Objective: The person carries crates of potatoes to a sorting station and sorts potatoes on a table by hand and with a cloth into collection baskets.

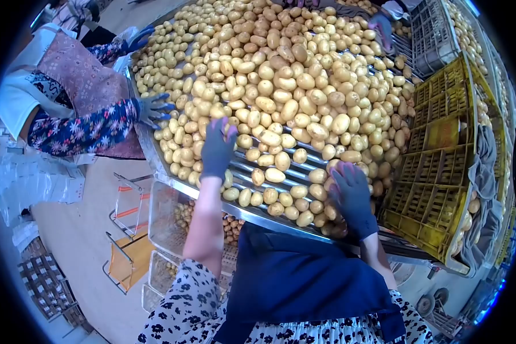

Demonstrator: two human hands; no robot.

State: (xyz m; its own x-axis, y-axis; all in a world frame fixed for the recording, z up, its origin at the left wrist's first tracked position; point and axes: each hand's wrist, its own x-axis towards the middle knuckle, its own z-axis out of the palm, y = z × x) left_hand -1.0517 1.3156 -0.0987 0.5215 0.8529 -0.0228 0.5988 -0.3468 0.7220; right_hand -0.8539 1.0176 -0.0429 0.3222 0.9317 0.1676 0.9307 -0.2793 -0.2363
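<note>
Many pale yellow potatoes (266,104) are heaped over a sorting table with metal rollers (313,160). My left hand (219,146), in a dark grey glove with pinkish fingertips, rests against potatoes left of a bared patch of rollers, its fingers stretched forward. On the other side, my right hand (351,198), gloved the same way, lies over potatoes near the table's right front, with its fingers spread. Neither palm can be seen. Between the hands, a loose row of potatoes lines the near metal edge (252,214).
A yellow slatted crate (436,172) leans at the right, with a grey crate (433,34) behind it. At the left, a co-worker's gloved hand (153,110) touches potatoes; another person's hand (381,30) reaches in at the back. An orange folding stool (129,258) stands on the floor.
</note>
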